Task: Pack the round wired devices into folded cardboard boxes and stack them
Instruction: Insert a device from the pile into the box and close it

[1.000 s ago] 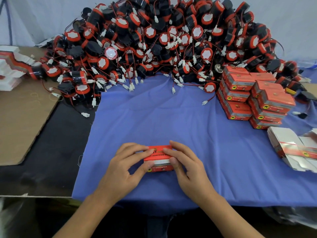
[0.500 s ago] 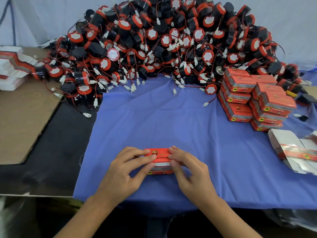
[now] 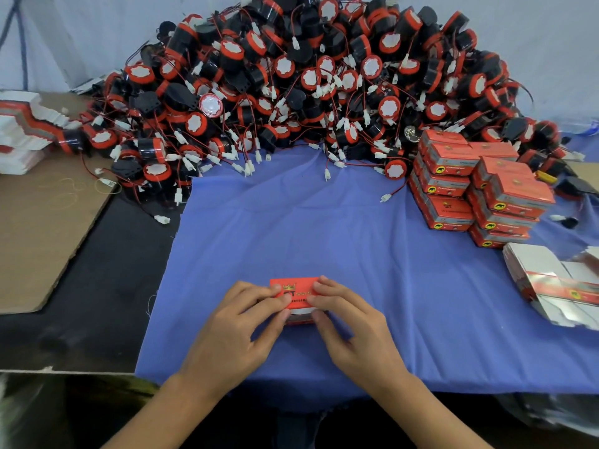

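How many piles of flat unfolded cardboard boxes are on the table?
2. One white-and-red pile of flat cardboard boxes sits at the left edge; one silvery pile lies at the right edge on the blue cloth. Others may be hidden.

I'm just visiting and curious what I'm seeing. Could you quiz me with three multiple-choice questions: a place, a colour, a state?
1. Where is the stack of closed orange-red cardboard boxes?
A. right, on the cloth
B. left, on brown cardboard
C. on the floor
2. The cloth sheet in the middle is:
A. green
B. blue
C. yellow
3. The left hand and right hand:
A. rest empty
B. each lift a wired device
C. both grip one small orange-red cardboard box
1 A: it stands at the cloth's right side. 2 B: the sheet is plainly blue. 3 C: fingers and thumbs of both clasp it.
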Available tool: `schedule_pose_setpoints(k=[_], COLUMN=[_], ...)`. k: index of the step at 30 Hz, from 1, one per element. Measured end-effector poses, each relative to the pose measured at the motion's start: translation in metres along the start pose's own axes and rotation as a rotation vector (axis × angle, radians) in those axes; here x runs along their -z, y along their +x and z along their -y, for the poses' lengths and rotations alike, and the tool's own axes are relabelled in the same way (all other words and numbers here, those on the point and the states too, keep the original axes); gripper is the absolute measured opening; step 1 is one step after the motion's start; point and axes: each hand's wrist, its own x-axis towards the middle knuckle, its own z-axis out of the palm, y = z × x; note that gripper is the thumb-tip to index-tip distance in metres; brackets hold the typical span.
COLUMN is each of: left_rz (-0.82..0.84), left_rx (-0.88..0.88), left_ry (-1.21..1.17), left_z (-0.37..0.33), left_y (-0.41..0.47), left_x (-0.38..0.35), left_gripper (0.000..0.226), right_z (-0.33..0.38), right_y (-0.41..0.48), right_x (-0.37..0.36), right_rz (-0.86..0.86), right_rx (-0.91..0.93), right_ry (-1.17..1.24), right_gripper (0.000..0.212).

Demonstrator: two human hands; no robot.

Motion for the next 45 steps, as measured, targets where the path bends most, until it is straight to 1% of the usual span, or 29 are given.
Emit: schedule_pose_setpoints(k=[4, 11, 14, 16, 17, 19, 21, 23, 25, 29, 31, 33, 36, 38, 40, 42, 45], left_rz=[-0.025, 0.008, 0.001, -0.013, -0.014, -0.003, 0.024, 0.056, 0.069, 0.076, 0.131, 0.169, 0.182, 0.196, 0.218, 0.212, 0.122], left_rx=[-0.008, -0.028, 0.012, 0.039, 0.043, 0.042, 0.055, 0.069, 0.045, 0.002, -0.013, -0.069, -0.174, -0.224, -0.245, -0.209, -0.027], left_ry=[0.031, 0.049, 0.048, 0.046, 0.049, 0.06, 0.062, 0.061, 0.077, 0.129, 0.201, 0.286, 0.414, 0.479, 0.509, 0.486, 0.319], left_z=[-0.003, -0.004, -0.007, -0.011, -0.013, -0.015, -0.016, -0.015, -0.014, -0.017, -0.019, -0.022, -0.029, -0.032, -0.033, -0.033, -0.036], left_y=[0.0, -0.004, -0.003, -0.001, 0.001, 0.004, 0.004, 0.003, 0.001, 0.0, -0.004, -0.007, -0.006, -0.006, -0.005, -0.006, -0.009], left_x=[-0.002, 0.002, 0.001, 0.001, 0.001, 0.001, 0.003, 0.006, 0.008, 0.011, 0.014, 0.017, 0.021, 0.023, 0.024, 0.023, 0.015], left_gripper=[0.023, 0.03, 0.028, 0.026, 0.025, 0.025, 0.027, 0.031, 0.034, 0.038, 0.04, 0.044, 0.05, 0.052, 0.052, 0.052, 0.042], right_z=[-0.002, -0.003, -0.005, -0.005, -0.005, -0.007, -0.009, -0.01, -0.007, -0.002, -0.001, 0.001, 0.002, 0.003, 0.004, 0.007, 0.011], right_y=[0.002, 0.002, 0.001, 0.001, 0.001, 0.001, 0.0, 0.0, 0.002, 0.003, 0.002, 0.001, -0.001, -0.003, -0.003, -0.002, -0.002], right_x=[0.002, 0.0, 0.001, -0.001, -0.002, -0.002, -0.002, 0.0, 0.002, 0.003, 0.001, -0.001, -0.003, -0.004, -0.005, -0.005, -0.005], right_rz=[-0.033, -0.014, 0.01, -0.005, -0.022, -0.046, -0.045, -0.027, 0.004, 0.013, 0.0, 0.002, 0.018, 0.028, 0.028, 0.027, 0.022], right_rx=[-0.087, -0.088, -0.107, -0.107, -0.137, -0.188, -0.191, -0.171, -0.141, -0.061, -0.024, 0.017, 0.079, 0.094, 0.089, 0.073, -0.018], right_ry=[0.128, 0.153, 0.182, 0.164, 0.189, 0.256, 0.268, 0.236, 0.188, 0.095, 0.034, -0.034, -0.148, -0.214, -0.229, -0.229, -0.192], right_gripper=[0.021, 0.018, 0.02, 0.024, 0.025, 0.021, 0.014, 0.006, 0.002, 0.007, 0.011, 0.009, 0.003, 0.003, 0.005, 0.005, 0.007])
